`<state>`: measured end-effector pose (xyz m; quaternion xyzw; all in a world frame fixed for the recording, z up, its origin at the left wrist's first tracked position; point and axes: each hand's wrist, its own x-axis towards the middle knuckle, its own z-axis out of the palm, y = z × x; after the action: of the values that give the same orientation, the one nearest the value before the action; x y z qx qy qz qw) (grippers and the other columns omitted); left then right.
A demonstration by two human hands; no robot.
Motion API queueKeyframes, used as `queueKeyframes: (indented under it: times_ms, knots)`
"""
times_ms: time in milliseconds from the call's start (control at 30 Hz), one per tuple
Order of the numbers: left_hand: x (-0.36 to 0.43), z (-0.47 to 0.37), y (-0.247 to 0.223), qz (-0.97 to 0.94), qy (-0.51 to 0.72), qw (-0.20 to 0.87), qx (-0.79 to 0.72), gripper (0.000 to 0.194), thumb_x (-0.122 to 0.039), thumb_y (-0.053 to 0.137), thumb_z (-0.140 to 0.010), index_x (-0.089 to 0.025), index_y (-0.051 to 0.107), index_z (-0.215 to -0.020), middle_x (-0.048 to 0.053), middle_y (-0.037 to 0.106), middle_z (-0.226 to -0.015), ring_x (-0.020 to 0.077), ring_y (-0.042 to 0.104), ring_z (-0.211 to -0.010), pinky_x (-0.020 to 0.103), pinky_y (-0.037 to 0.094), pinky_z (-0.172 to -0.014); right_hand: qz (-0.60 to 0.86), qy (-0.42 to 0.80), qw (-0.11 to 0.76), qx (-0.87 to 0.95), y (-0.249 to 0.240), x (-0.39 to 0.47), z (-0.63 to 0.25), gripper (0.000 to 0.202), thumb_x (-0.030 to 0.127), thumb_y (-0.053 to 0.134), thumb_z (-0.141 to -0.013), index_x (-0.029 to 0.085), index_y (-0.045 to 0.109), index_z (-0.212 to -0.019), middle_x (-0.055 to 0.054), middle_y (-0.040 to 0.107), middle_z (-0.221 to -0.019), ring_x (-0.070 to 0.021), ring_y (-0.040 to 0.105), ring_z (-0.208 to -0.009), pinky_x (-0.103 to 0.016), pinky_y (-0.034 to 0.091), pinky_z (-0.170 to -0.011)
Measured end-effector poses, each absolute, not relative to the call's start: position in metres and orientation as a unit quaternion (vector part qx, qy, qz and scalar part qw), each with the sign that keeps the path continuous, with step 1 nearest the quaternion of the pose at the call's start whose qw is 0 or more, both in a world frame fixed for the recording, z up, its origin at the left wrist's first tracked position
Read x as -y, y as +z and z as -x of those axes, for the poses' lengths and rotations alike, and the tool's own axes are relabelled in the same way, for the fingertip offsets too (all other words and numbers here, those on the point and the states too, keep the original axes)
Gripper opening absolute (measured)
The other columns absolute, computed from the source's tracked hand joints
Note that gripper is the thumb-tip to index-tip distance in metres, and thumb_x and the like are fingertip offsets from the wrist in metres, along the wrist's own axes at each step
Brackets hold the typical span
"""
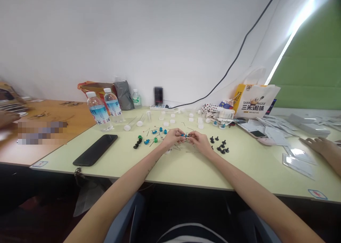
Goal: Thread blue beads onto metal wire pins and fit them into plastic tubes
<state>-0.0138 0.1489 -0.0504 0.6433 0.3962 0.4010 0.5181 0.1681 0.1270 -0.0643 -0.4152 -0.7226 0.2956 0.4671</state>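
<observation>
My left hand and my right hand meet over the table, fingertips pinched from both sides on a small blue part. A dark bit shows beside it near the right fingertips, too small to make out. Left of my hands lie blue knob-like pieces, green ones, thin metal rods and a short row of black pieces. Several black pieces with stems are scattered to the right of my right hand.
Clear tubes with white caps stand and lie behind. At left are a black phone and two water bottles. A paper bag and plastic packets are at right. Other people's hands rest at both sides.
</observation>
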Motion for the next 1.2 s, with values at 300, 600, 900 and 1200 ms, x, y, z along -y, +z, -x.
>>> queueKeyframes:
  times_ms: [300, 600, 900, 1200]
  knots:
    - [-0.146, 0.013, -0.045, -0.621, 0.417, 0.525, -0.407, 0.033, -0.028, 0.075, -0.058, -0.014, 0.053, -0.078, 0.005, 0.067, -0.066, 0.0134, 0.062, -0.057, 0.022, 0.045, -0.052, 0.402, 0.273, 0.472, 0.736, -0.065, -0.130, -0.167, 0.024, 0.028, 0.056, -0.075, 0.019, 0.056, -0.098, -0.002, 0.064, -0.075, -0.0131, 0.059, -0.063, -0.027, 0.050, -0.061]
    - [-0.142, 0.013, -0.039, -0.626, 0.411, 0.522, -0.407, 0.036, -0.033, 0.077, -0.055, -0.012, 0.059, -0.078, 0.005, 0.066, -0.063, 0.0135, 0.060, -0.059, 0.023, 0.045, -0.055, 0.400, 0.273, 0.486, 0.727, -0.064, -0.129, -0.168, 0.017, 0.027, 0.056, -0.074, 0.018, 0.058, -0.089, -0.002, 0.064, -0.074, -0.0130, 0.060, -0.062, -0.027, 0.050, -0.061]
    - [-0.151, 0.017, -0.051, -0.593, 0.440, 0.563, -0.372, 0.038, -0.032, 0.077, -0.057, -0.009, 0.065, -0.085, 0.007, 0.068, -0.074, 0.0149, 0.063, -0.069, 0.030, 0.051, -0.074, 0.413, 0.278, 0.483, 0.721, -0.061, -0.124, -0.168, 0.018, 0.030, 0.057, -0.075, 0.018, 0.057, -0.088, -0.002, 0.064, -0.073, -0.0135, 0.059, -0.061, -0.028, 0.051, -0.060]
    - [-0.153, 0.019, -0.054, -0.573, 0.447, 0.590, -0.352, 0.040, -0.033, 0.079, -0.054, -0.009, 0.064, -0.083, 0.008, 0.068, -0.078, 0.0143, 0.064, -0.071, 0.032, 0.050, -0.079, 0.415, 0.285, 0.482, 0.717, -0.061, -0.123, -0.167, 0.020, 0.035, 0.057, -0.075, 0.018, 0.057, -0.087, -0.002, 0.063, -0.071, -0.0140, 0.059, -0.059, -0.028, 0.051, -0.057]
